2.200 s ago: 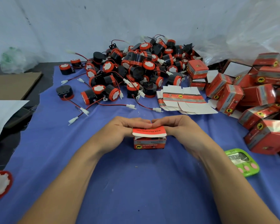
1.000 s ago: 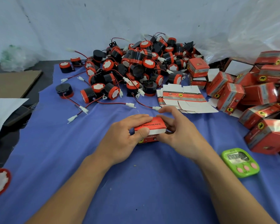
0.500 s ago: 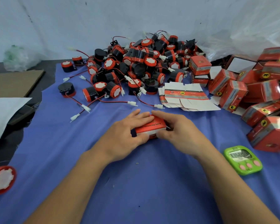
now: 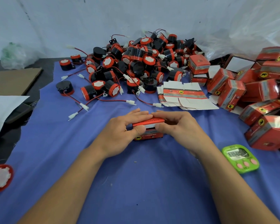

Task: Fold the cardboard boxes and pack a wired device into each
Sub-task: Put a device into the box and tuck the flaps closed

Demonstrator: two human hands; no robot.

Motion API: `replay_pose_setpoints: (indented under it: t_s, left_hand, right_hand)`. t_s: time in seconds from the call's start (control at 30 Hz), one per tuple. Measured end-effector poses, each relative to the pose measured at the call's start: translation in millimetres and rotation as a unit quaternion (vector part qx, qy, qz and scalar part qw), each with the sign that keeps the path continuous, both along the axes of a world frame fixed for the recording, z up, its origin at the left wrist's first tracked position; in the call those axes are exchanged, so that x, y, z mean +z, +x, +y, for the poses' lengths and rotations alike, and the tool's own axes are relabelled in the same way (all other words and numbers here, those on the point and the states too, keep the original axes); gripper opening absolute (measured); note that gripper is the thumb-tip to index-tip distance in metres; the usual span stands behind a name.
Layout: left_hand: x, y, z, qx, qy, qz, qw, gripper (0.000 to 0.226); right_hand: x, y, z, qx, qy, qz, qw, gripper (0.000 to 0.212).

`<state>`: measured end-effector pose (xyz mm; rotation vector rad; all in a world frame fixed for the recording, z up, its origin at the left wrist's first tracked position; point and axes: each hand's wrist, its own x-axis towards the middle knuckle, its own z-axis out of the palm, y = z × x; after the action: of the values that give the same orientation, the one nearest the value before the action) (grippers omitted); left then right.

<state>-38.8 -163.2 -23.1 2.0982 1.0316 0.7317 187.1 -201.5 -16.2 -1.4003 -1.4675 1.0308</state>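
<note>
A couple of seconds before, the lid of the box [image 4: 149,136] stood up open between our hands. Then we tipped the box toward us. Now it sat level again on the blue cloth [image 4: 136,188], up and to the left of the green timer [image 4: 240,158], with the lid folded down over it. A white strip of the tuck flap still showed under the front edge of the lid, so we judged that the closing was nearly done but not finished. The lid hid the inside, so we could only suppose that a device was already packed there.

Our left hand [image 4: 120,131] lay over the left half of the lid, with the fingers almost straight across the top and the thumb bent against the front, so the box was pinched between them. Our right hand [image 4: 179,126] did the same on the right half, and the fingertips of both hands met at the far edge. Both hands held only the box.

The flat blanks [image 4: 183,96] lay well above the timer, and the pile of wired devices [image 4: 136,62] was further up and to the left. The packed boxes [image 4: 257,94] were heaped above and to the right of the timer.
</note>
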Motion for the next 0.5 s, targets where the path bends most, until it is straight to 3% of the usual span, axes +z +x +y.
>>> replay_pose_setpoints:
  t_s: [0.3,0.5]
  left_hand:
    - [4.1,-2.6,-6.9,0.003,0.028,0.07,0.997,0.061]
    - [1.9,-1.6,-5.6,0.007,0.06,0.077,0.995,0.062]
  right_hand:
    - [-1.5,7.6,0.7,0.053,-0.023,0.033,0.998,0.04]
    - [-6.4,4.9,2.0,0.022,0.0,0.015,1.0,0.036]
